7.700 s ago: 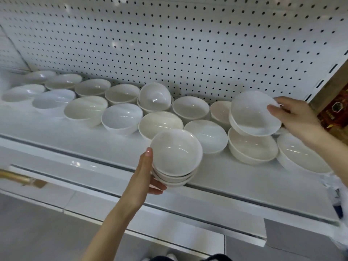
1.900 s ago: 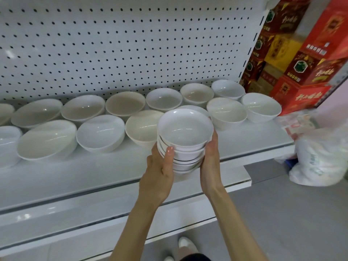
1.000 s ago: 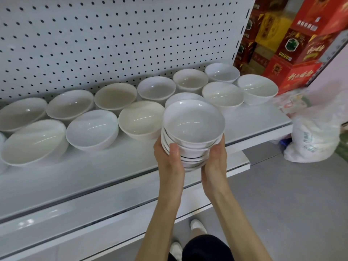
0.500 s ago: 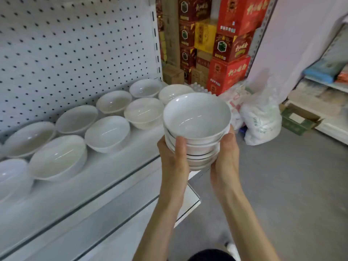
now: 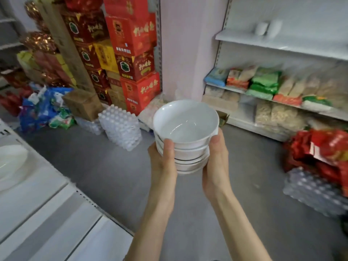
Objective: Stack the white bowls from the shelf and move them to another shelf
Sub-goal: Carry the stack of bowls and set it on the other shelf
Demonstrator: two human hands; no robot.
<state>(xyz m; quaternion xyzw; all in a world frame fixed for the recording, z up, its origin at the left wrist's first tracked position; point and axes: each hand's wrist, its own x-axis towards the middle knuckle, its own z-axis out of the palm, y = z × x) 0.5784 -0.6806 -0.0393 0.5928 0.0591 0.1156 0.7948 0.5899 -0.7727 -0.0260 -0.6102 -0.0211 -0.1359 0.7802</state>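
Big change vs half a sec ago: the view has swung right, away from the pegboard wall. Of the source shelf (image 5: 37, 194) only the front edge shows now, bottom left, w/ one loose bowl (image 5: 11, 161) blurred at the far left; the rows of bowls are out of frame. The stack of white bowls (image 5: 185, 129) is off that shelf, held in the air over the grey floor (image 5: 103, 166) at centre view. It's several bowls nested, top one upright & empty. Grip is unchanged: left hand (image 5: 163, 166) & right hand (image 5: 216, 166) clasp the stack from either side, thumbs up against its near wall, other fingers round the far side & mostly hidden. New at right is another shelving unit (image 5: 282, 46), lower boards full of packets (image 5: 263, 81), top board mostly bare apart from two pale things too blurred to name. Ahead by the wall: red boxes (image 5: 131, 44) & shrink-wrapped bottle packs (image 5: 120, 127). So stacking is prob. done for this batch and the carry is on. The right-hand unit looks the likely target, esp. its top board.
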